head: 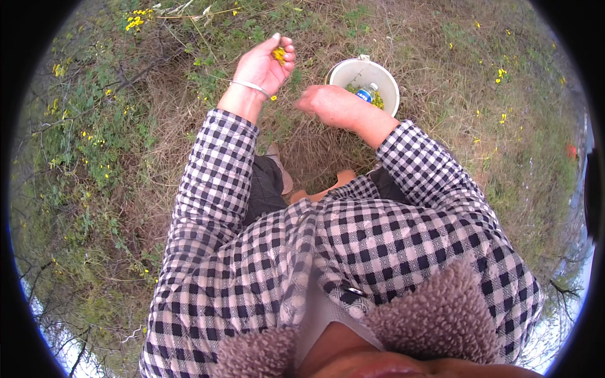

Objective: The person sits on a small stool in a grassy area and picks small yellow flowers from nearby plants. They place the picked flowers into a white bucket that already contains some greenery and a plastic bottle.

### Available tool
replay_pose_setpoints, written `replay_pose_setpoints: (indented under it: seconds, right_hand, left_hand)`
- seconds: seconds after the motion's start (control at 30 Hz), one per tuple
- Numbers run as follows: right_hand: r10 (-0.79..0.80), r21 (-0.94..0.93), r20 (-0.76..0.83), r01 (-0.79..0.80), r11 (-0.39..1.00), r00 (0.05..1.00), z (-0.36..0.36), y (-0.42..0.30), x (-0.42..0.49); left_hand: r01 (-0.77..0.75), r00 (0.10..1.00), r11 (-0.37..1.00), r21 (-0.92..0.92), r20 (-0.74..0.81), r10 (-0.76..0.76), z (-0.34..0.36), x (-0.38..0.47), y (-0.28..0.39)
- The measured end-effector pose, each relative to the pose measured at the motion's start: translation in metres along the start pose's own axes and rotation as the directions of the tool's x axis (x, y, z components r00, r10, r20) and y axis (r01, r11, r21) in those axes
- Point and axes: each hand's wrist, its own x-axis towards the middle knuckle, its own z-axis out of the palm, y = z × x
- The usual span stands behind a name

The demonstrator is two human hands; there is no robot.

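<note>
My left hand (266,66) is raised palm up with its fingers curled around a small bunch of yellow flowers (279,55); a bangle circles the wrist. To its right, my right hand (326,104) is turned back up, fingers bent down beside the bucket; its fingertips are blurred, and whether they pinch anything cannot be told. A white plastic bucket (391,90) stands on the grass just beyond my right hand and wrist, which partly cover it. Inside lie a clear plastic bottle (366,93) with a blue label and yellow flowers with green bits (377,100).
Leafy plants with yellow flowers (97,141) and thin bare branches (142,73) grow at the left. Dry grass (307,151) covers the ground around my shoes. More yellow blooms (501,74) dot the grass at the right. A small red thing (572,151) shows near the right rim.
</note>
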Motion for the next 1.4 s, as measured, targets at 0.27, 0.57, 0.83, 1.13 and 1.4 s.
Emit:
replay_pose_setpoints:
  seconds: [0.27, 0.57, 0.83, 1.13, 1.4]
  right_hand:
    - [0.146, 0.351, -0.192, -0.071, 0.934, 0.97, -0.001, 0.02, 0.003]
    - [0.528, 0.992, -0.122, 0.083, 0.097, 0.84, -0.063, 0.068, -0.009]
    - [0.588, 0.992, -0.07, 0.12, -0.045, 0.806, -0.06, 0.075, -0.005]
    - [0.598, 0.997, -0.008, 0.054, -0.059, 0.802, -0.055, 0.052, 0.007]
    - [0.684, 0.991, -0.128, 0.074, 0.107, 0.718, -0.057, 0.074, -0.005]
  left_hand:
    - [-0.061, 0.993, 0.956, -0.286, 0.076, 0.086, 0.0, -0.012, 0.002]
    - [0.366, 0.887, 0.904, -0.22, -0.211, -0.41, 0.014, -0.019, -0.132]
    - [0.438, 0.845, 0.891, -0.12, -0.284, -0.453, 0.003, 0.066, -0.237]
    - [0.527, 0.827, 0.843, 0.112, -0.295, -0.478, 0.013, 0.021, -0.183]
    - [-0.047, 0.982, 0.946, 0.32, -0.161, 0.103, -0.023, -0.037, -0.024]
